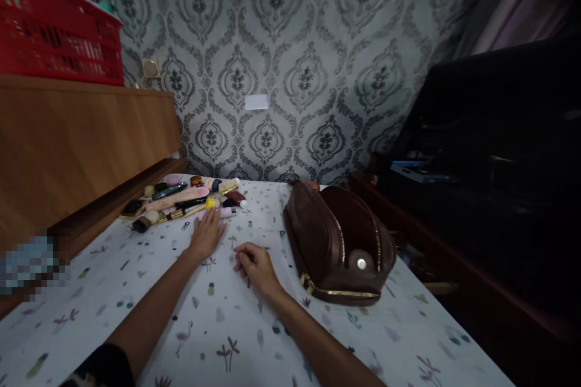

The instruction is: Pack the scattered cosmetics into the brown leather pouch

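My left hand (pixel 207 236) lies flat, fingers stretched toward a pile of cosmetics, its fingertips at a pink tube (pixel 226 212) and a yellow cap (pixel 210 203). Nothing is visibly gripped in it. Close by on the right, my right hand (pixel 258 269) hovers low over the patterned white sheet (pixel 218 308), fingers loosely bent and apart, with no object showing in it. A brown leather toiletry bag (pixel 313 236) stands to the right of that hand, its top zip gaping. Its dark inside shows no contents clearly. A round metal snap (pixel 361 263) sits on its front tab.
Among the pile are a long pink tube (pixel 188 196), a brush (pixel 142 224) and several small jars and sticks. A wooden headboard panel (pixel 86 133) with a red basket (pixel 59 30) borders the left. Patterned wallpaper (pixel 290 60) rises behind; a dark bulky object (pixel 490 151) stands right.
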`<act>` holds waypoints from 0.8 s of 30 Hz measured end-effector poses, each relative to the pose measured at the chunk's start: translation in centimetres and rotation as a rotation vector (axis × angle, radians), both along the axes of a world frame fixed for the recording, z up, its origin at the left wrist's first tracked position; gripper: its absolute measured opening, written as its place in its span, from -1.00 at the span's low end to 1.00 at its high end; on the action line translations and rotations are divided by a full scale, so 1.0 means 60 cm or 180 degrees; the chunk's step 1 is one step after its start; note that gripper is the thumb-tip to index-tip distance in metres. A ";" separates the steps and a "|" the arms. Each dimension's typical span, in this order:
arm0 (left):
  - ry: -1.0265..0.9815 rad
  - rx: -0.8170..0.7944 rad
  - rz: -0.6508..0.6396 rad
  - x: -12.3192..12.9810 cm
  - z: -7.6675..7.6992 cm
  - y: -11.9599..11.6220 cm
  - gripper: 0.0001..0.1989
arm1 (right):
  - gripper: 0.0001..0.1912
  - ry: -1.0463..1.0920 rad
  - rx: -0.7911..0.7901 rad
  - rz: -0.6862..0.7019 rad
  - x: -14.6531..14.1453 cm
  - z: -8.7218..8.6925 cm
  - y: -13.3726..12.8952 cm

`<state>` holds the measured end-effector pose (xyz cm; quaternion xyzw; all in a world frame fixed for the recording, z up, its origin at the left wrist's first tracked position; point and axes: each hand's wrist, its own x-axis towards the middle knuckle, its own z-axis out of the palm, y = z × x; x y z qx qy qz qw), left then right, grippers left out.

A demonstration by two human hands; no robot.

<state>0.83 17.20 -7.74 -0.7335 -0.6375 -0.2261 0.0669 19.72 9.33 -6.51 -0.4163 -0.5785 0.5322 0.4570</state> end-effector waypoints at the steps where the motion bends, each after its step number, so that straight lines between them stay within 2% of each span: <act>1: -0.0003 -0.0001 0.0002 0.001 0.002 -0.001 -0.52 | -0.74 0.0056 0.0001 0.0034 0.004 -0.001 0.000; 6: -0.0052 0.0051 -0.0019 0.003 0.012 -0.006 -0.57 | -0.74 0.0303 0.0032 0.0091 0.016 0.002 0.005; 11: -0.0156 0.0146 -0.0121 -0.004 0.005 -0.001 -0.54 | -0.74 0.0374 0.0051 0.0079 0.015 -0.003 0.010; 19: -0.0239 0.0350 -0.0865 -0.007 -0.010 0.004 -0.52 | -0.72 0.0405 -0.0005 0.0076 0.013 -0.015 0.015; 24: -0.0505 0.0559 -0.0643 -0.020 -0.004 0.029 -0.54 | -0.72 0.0318 -0.0089 0.0119 0.017 -0.008 0.011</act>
